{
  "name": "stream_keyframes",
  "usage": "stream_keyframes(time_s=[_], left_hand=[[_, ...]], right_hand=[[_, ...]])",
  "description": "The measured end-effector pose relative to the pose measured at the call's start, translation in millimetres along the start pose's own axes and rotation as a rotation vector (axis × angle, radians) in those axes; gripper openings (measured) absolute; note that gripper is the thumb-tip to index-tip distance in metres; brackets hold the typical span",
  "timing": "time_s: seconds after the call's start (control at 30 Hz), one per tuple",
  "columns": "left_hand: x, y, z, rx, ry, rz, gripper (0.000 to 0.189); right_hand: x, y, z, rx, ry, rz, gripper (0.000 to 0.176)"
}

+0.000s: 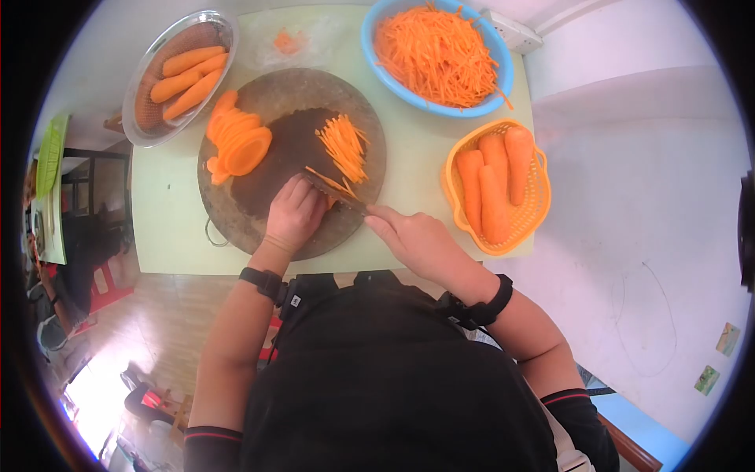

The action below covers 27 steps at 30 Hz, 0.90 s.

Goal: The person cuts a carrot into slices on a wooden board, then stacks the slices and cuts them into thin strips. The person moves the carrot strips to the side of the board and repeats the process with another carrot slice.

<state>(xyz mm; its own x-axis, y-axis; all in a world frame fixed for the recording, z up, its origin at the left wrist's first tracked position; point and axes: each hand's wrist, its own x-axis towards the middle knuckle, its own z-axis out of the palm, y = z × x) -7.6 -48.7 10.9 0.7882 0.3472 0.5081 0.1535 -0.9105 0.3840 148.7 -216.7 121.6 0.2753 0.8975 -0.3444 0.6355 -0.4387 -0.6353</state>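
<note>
A round dark cutting board (295,86) lies on the pale table. My right hand (405,236) is closed around the handle of a knife (340,195), whose blade rests at the board's lower middle. Against the blade, my left hand (296,211) has its fingers curled down over carrot pieces, mostly hidden beneath them. Thin carrot strips (343,148) are piled just beyond the knife. Overlapping carrot slices (238,144) lie at the board's left side.
A metal basket (142,126) with several carrots is at the back left, beside a plastic bag (308,46) with carrot scraps. Shredded carrot fills a blue basin (503,67); nearer, a yellow basket (537,206) holds several carrots. A power strip (513,33) sits behind.
</note>
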Motion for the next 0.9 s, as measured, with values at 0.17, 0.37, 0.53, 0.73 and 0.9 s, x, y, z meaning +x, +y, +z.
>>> stream_keyframes(time_s=[0.17, 0.37, 0.53, 0.73, 0.9], left_hand=[[-2, -1, 0, -0.012, -0.015, -0.002, 0.023], [-5, -4, 0, -0.039, -0.028, -0.019, 0.030], [-5, -4, 1, -0.059, -0.040, -0.042, 0.035], [-5, -5, -1, -0.062, -0.062, -0.038, 0.036], [-1, -3, -2, -0.025, -0.028, -0.031, 0.030]], right_hand=[[-1, 1, -1, -0.029, 0.011, -0.036, 0.043], [0, -7, 1, -0.091, -0.041, -0.005, 0.041], [-3, -6, 9, -0.162, 0.037, -0.064, 0.045], [-2, -9, 11, -0.164, 0.031, -0.053, 0.046], [21, -14, 16, -0.140, 0.020, -0.045, 0.044]])
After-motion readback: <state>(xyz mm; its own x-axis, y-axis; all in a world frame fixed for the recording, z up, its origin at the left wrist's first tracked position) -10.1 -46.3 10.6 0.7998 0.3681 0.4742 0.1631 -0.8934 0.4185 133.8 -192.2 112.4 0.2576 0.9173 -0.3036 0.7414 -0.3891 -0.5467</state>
